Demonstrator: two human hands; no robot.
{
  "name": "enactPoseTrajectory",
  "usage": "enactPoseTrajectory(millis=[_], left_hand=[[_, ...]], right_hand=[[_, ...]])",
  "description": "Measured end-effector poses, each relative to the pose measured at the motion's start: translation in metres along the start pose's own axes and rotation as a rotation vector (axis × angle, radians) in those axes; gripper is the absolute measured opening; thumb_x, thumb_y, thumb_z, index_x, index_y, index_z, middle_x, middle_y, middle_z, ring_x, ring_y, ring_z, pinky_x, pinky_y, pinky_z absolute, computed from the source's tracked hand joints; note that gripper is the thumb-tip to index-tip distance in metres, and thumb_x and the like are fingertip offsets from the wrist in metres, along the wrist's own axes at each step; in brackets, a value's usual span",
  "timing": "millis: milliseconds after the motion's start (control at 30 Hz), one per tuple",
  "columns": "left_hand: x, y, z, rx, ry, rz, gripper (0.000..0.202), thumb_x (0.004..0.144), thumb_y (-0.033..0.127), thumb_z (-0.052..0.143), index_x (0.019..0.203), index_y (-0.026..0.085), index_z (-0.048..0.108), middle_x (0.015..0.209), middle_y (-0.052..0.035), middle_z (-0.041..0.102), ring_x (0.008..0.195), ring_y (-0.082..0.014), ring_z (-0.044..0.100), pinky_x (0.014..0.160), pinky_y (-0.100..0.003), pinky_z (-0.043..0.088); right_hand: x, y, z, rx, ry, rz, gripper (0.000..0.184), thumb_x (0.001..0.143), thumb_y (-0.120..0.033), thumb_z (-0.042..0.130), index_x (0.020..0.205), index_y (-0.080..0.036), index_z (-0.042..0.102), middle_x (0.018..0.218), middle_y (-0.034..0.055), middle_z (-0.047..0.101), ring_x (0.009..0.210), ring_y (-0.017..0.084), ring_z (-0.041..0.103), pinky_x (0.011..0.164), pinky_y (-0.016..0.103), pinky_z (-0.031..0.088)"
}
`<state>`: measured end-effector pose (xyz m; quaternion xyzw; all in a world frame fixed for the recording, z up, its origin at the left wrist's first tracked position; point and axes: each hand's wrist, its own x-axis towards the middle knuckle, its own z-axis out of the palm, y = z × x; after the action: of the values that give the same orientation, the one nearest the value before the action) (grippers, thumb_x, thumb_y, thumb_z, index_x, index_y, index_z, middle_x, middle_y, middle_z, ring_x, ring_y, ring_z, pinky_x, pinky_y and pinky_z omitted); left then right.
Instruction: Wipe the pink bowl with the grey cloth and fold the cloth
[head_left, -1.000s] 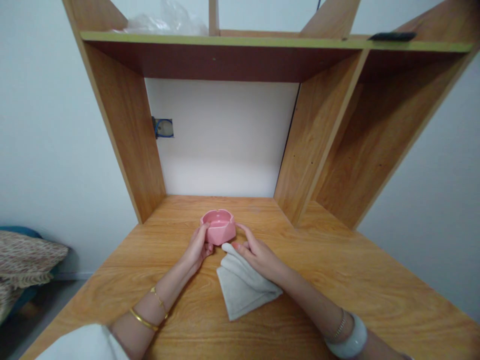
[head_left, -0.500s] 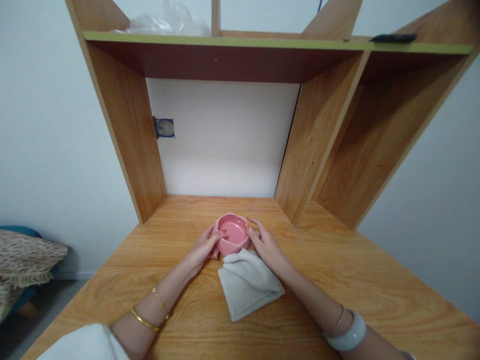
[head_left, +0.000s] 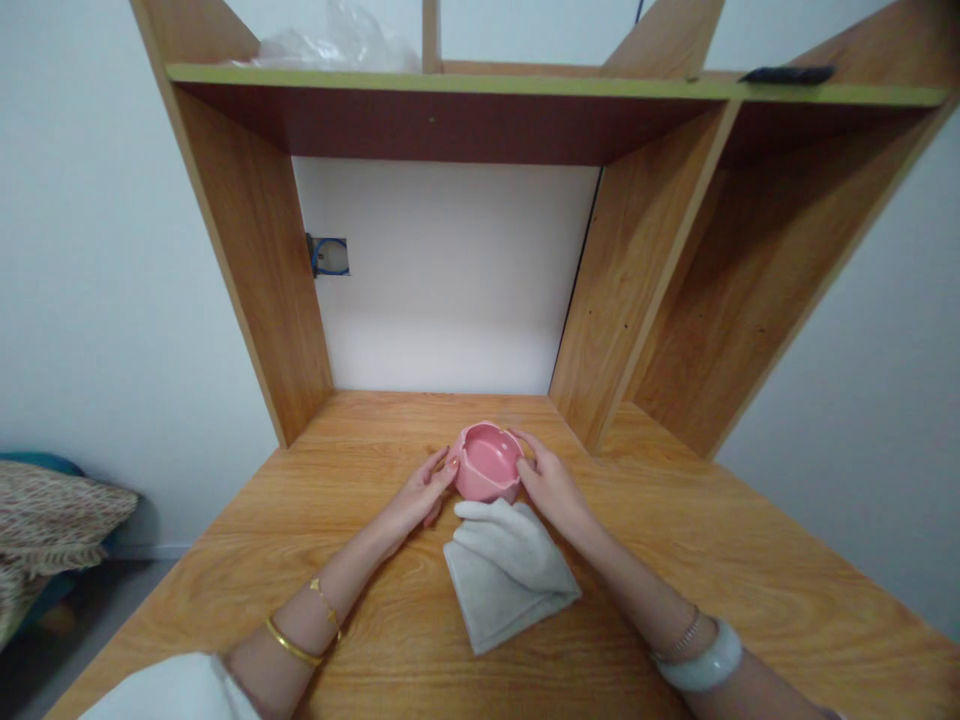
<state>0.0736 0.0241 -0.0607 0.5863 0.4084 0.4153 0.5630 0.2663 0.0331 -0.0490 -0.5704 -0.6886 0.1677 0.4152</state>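
A small pink ceramic ashtray (head_left: 487, 464) is tilted up just above the wooden desk (head_left: 675, 540), its hollow facing me. My right hand (head_left: 551, 485) grips its right side with curled fingers. My left hand (head_left: 421, 493) touches its left rim with the fingertips, fingers loosely extended. A folded grey-white cloth (head_left: 506, 570) lies on the desk right below the ashtray, partly under my right wrist.
The desk has wooden side panels and an upper shelf (head_left: 525, 85) holding a clear plastic bag (head_left: 330, 45) and a dark flat object (head_left: 784, 73). A wall socket (head_left: 328, 256) sits at the back left. A patterned cushion (head_left: 52, 520) lies at the far left.
The ashtray has moved right and tilted toward me. My right hand left the cloth and took hold of the ashtray's right side. My left hand followed to its left rim.
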Motion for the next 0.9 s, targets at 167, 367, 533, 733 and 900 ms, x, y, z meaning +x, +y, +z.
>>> enactPoseTrajectory(millis=[167,367,533,733,900], left_hand=[[0.002,-0.004,-0.004,0.036,-0.086,-0.016,0.057,0.074,0.057,0.046,0.108,0.013,0.053,0.080,-0.0050,0.064,0.030,0.0007,0.025,0.032,-0.017,0.011],[0.000,-0.004,-0.004,0.068,-0.131,-0.054,0.043,0.074,0.044,0.051,0.101,0.011,0.056,0.082,-0.0041,0.063,0.032,0.0006,0.024,0.034,-0.017,0.014],[-0.001,-0.002,-0.006,0.045,-0.154,-0.076,0.036,0.072,0.036,0.053,0.099,0.011,0.057,0.064,0.0028,0.056,0.034,-0.0008,0.027,0.036,-0.017,0.015],[-0.002,-0.001,-0.006,0.047,-0.173,-0.077,0.034,0.072,0.034,0.053,0.098,0.012,0.057,0.057,0.0054,0.050,0.036,-0.0018,0.030,0.038,-0.018,0.017],[-0.002,-0.002,-0.006,0.046,-0.166,-0.079,0.034,0.072,0.035,0.054,0.098,0.013,0.057,0.061,0.0040,0.053,0.037,-0.0018,0.031,0.039,-0.018,0.018]], right_hand=[[0.015,0.021,-0.018,-0.192,0.097,0.040,0.042,0.075,-0.016,0.035,0.114,-0.014,0.050,0.090,0.0066,0.065,0.071,0.016,0.059,0.065,0.027,0.043],[0.024,0.044,-0.039,-0.306,0.138,0.124,0.039,0.075,-0.015,0.037,0.110,-0.015,0.054,0.099,0.0101,0.063,0.092,0.021,0.057,0.077,0.030,0.041],[0.026,0.054,-0.046,-0.368,0.134,0.178,0.038,0.077,-0.018,0.037,0.110,-0.014,0.055,0.101,0.0122,0.063,0.096,0.023,0.056,0.078,0.030,0.040],[0.027,0.053,-0.048,-0.420,0.121,0.213,0.036,0.080,-0.022,0.036,0.108,-0.014,0.057,0.099,0.0111,0.064,0.093,0.021,0.057,0.076,0.027,0.041],[0.027,0.051,-0.048,-0.472,0.115,0.245,0.036,0.080,-0.023,0.037,0.110,-0.015,0.055,0.101,0.0106,0.063,0.093,0.020,0.057,0.075,0.026,0.041]])
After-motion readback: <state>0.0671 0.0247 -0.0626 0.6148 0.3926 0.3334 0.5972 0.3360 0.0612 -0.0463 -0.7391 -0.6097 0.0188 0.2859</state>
